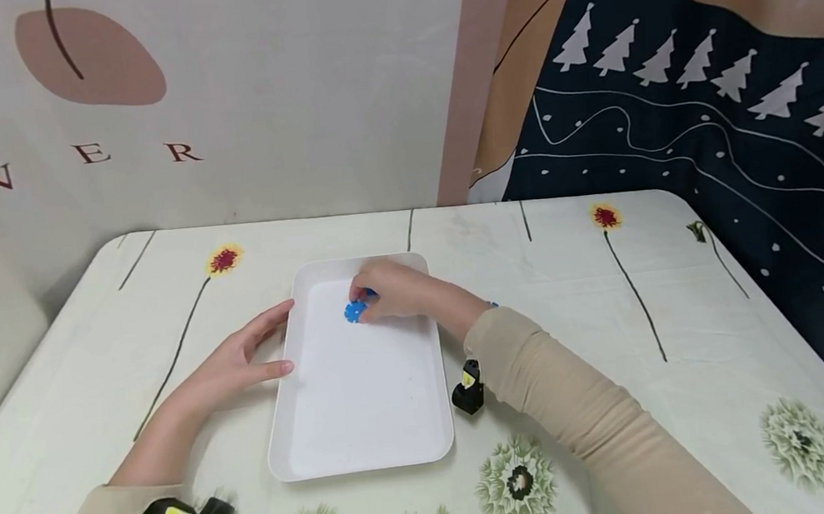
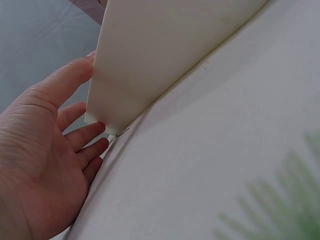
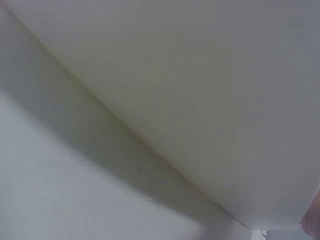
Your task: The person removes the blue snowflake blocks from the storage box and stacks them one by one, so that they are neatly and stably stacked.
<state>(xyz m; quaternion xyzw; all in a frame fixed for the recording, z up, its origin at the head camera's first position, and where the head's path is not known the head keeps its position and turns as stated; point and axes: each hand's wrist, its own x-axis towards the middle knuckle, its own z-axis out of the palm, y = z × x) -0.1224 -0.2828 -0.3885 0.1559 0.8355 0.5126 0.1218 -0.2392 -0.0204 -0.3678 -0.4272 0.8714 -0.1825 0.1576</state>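
A white rectangular tray [image 1: 360,405] lies on the table. My right hand [image 1: 394,288] reaches over its far half and pinches a small blue snowflake-shaped disc [image 1: 355,311] between thumb and fingers. More blue shows between the fingers; whether it is a second disc I cannot tell. My left hand [image 1: 245,354] rests against the tray's left rim, thumb and fingers spread and nearly straight. From the left wrist view, fingertips of the left hand [image 2: 50,145] meet the tray's outer wall [image 2: 160,45]. Only a sliver of the right hand [image 3: 313,220] appears beside the tray wall [image 3: 200,100] in the right wrist view.
A tiny blue bit [image 1: 494,304] peeks out beyond the right forearm, mostly hidden. The tablecloth [image 1: 557,275] carries printed flowers. Behind the table hang a pale printed cloth [image 1: 304,92] and a dark one with white trees [image 1: 616,118].
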